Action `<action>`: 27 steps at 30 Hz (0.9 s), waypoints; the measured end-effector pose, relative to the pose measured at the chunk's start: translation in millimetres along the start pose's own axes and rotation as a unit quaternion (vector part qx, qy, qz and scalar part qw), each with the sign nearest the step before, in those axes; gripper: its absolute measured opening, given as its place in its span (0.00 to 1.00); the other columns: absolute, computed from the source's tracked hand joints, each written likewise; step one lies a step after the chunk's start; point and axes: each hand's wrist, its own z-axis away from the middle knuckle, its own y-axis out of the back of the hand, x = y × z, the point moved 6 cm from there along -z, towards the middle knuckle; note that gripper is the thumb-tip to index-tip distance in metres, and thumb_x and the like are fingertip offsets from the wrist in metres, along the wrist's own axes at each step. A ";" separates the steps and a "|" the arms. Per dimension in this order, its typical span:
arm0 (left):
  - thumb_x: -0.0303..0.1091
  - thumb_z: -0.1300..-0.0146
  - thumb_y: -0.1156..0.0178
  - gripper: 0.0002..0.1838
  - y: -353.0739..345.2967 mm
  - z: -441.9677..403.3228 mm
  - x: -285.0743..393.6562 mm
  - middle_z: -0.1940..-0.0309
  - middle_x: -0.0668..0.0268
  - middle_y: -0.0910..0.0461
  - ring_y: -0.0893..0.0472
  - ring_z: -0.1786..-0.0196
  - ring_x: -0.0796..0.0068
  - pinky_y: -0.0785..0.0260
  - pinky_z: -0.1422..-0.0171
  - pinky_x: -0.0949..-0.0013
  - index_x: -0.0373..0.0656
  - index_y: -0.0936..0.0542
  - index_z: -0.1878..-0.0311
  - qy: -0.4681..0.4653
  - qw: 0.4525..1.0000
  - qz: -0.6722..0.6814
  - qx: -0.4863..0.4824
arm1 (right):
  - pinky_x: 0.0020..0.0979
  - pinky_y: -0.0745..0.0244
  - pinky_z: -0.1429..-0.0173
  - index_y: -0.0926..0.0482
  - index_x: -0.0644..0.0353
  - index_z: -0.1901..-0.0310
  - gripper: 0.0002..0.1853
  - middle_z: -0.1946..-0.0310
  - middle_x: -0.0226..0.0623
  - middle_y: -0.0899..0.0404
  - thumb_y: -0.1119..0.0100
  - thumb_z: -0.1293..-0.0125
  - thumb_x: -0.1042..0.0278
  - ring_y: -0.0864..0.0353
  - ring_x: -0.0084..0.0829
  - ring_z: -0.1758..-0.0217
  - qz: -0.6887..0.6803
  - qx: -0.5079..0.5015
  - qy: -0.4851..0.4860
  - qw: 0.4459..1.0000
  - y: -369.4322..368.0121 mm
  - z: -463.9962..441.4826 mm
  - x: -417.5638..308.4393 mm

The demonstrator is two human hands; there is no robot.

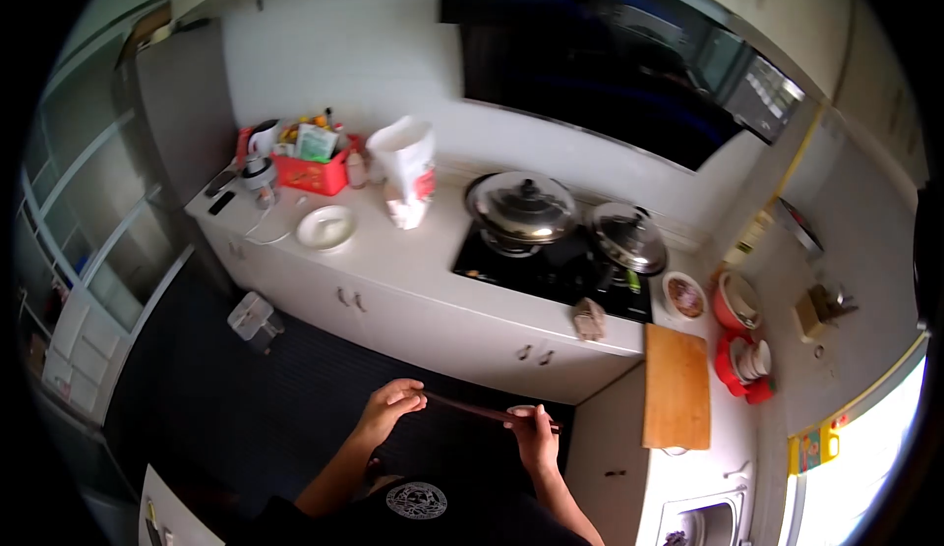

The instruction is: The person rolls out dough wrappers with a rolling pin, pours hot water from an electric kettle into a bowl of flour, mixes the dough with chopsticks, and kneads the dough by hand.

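Observation:
A long, thin dark-brown stick (472, 407), shaped like a long chopstick, is held level in front of my body, over the dark floor. My left hand (392, 408) is closed, with its fingertips pinching the left end. My right hand (534, 436) is closed around the other end, and a short tip pokes out beyond it. A small pale patch shows beside my right fingers; I cannot tell what it is. Whether this is one stick or two pressed together is unclear.
Two lidded pans, a larger pan (526, 208) and a smaller pan (627, 238), sit on the black stove (553, 275). The counter also bears a white bag (404, 167), a white plate (325, 228) and a red basket (313, 174). A cutting board (677, 386) lies near the sink (730, 510).

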 end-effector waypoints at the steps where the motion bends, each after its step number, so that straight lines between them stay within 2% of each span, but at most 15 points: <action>1: 0.25 0.34 0.43 0.17 28.8 9.1 19.3 0.56 0.57 0.20 0.20 0.53 0.70 0.27 0.44 0.67 0.36 0.27 0.42 -0.008 0.998 -0.060 0.033 | 0.37 0.23 0.53 0.21 0.67 0.60 0.22 0.61 0.46 0.18 0.54 0.26 0.53 0.19 0.37 0.61 -0.006 0.015 -0.008 1.000 -27.0 -12.2 20.2; 4: 0.30 0.36 0.39 0.17 152.7 36.3 44.3 0.62 0.62 0.18 0.19 0.58 0.74 0.26 0.51 0.73 0.36 0.24 0.45 0.045 0.974 -0.144 0.167 | 0.36 0.20 0.57 0.21 0.63 0.63 0.14 0.61 0.43 0.18 0.48 0.29 0.59 0.18 0.34 0.62 -0.015 0.046 -0.033 0.998 -105.0 -42.5 80.8; 6: 0.31 0.38 0.36 0.15 238.7 57.3 59.2 0.65 0.64 0.17 0.19 0.63 0.79 0.26 0.56 0.75 0.38 0.21 0.50 0.023 0.966 -0.129 0.223 | 0.36 0.20 0.57 0.21 0.61 0.63 0.12 0.62 0.42 0.17 0.47 0.29 0.61 0.17 0.34 0.62 0.009 0.063 -0.063 0.996 -147.0 -56.4 111.3; 7: 0.31 0.39 0.37 0.12 273.0 70.4 68.6 0.67 0.66 0.18 0.20 0.66 0.81 0.27 0.59 0.76 0.39 0.19 0.53 0.031 0.950 -0.147 0.272 | 0.35 0.19 0.60 0.22 0.60 0.64 0.10 0.63 0.41 0.17 0.46 0.30 0.63 0.17 0.33 0.61 -0.020 0.055 -0.076 0.995 -163.2 -66.2 129.1; 8: 0.32 0.39 0.37 0.11 306.5 82.9 78.7 0.68 0.68 0.18 0.21 0.67 0.81 0.28 0.59 0.77 0.39 0.19 0.55 0.029 0.937 -0.136 0.320 | 0.34 0.19 0.63 0.22 0.61 0.64 0.10 0.64 0.41 0.17 0.45 0.31 0.62 0.17 0.33 0.63 0.008 0.057 -0.068 0.996 -187.1 -72.8 135.8; 10: 0.32 0.38 0.36 0.10 354.0 108.0 98.9 0.69 0.69 0.19 0.22 0.67 0.82 0.29 0.60 0.78 0.39 0.18 0.57 0.029 0.912 -0.066 0.405 | 0.34 0.18 0.62 0.23 0.64 0.64 0.11 0.63 0.45 0.17 0.46 0.30 0.64 0.17 0.33 0.65 0.025 0.054 -0.073 0.996 -219.4 -85.7 154.2; 13: 0.34 0.37 0.37 0.09 391.5 122.5 134.0 0.70 0.68 0.19 0.22 0.68 0.82 0.30 0.60 0.78 0.39 0.18 0.60 0.010 0.891 -0.053 0.450 | 0.32 0.18 0.63 0.23 0.65 0.65 0.11 0.63 0.45 0.17 0.48 0.30 0.66 0.17 0.34 0.65 0.092 0.024 -0.058 0.994 -258.4 -112.5 169.5; 16: 0.34 0.35 0.38 0.09 431.0 116.3 151.4 0.71 0.67 0.20 0.22 0.67 0.81 0.29 0.58 0.77 0.38 0.18 0.62 0.024 0.889 -0.146 0.433 | 0.34 0.18 0.61 0.23 0.64 0.64 0.10 0.65 0.44 0.17 0.48 0.30 0.66 0.17 0.33 0.65 0.159 0.013 -0.012 0.987 -288.8 -147.5 187.3; 19: 0.34 0.34 0.39 0.09 474.0 95.9 156.8 0.73 0.68 0.20 0.22 0.67 0.78 0.28 0.55 0.75 0.37 0.18 0.63 0.012 0.902 -0.142 0.408 | 0.34 0.18 0.57 0.23 0.66 0.63 0.11 0.63 0.45 0.17 0.49 0.29 0.66 0.17 0.34 0.63 0.193 -0.009 -0.008 0.981 -329.6 -187.3 194.2; 22: 0.32 0.34 0.41 0.09 504.3 60.7 168.9 0.69 0.66 0.19 0.22 0.64 0.76 0.28 0.53 0.73 0.36 0.19 0.58 0.046 0.897 -0.139 0.417 | 0.34 0.17 0.57 0.23 0.69 0.63 0.11 0.64 0.47 0.18 0.48 0.30 0.68 0.16 0.35 0.63 0.195 -0.015 0.034 0.980 -367.1 -238.1 206.0; 25: 0.32 0.33 0.42 0.12 549.9 16.5 180.0 0.61 0.65 0.18 0.21 0.61 0.76 0.28 0.52 0.72 0.37 0.20 0.50 -0.004 0.904 -0.166 0.394 | 0.34 0.17 0.57 0.23 0.69 0.64 0.12 0.64 0.46 0.18 0.49 0.29 0.67 0.16 0.35 0.64 0.204 -0.004 0.053 0.978 -416.1 -288.5 223.0; 27: 0.31 0.32 0.44 0.14 581.8 -4.7 195.4 0.57 0.64 0.19 0.21 0.60 0.75 0.28 0.52 0.72 0.39 0.22 0.45 0.040 0.888 -0.213 0.405 | 0.33 0.17 0.57 0.22 0.70 0.64 0.12 0.64 0.45 0.18 0.49 0.29 0.67 0.16 0.34 0.64 0.195 -0.014 0.037 0.980 -448.6 -327.9 247.0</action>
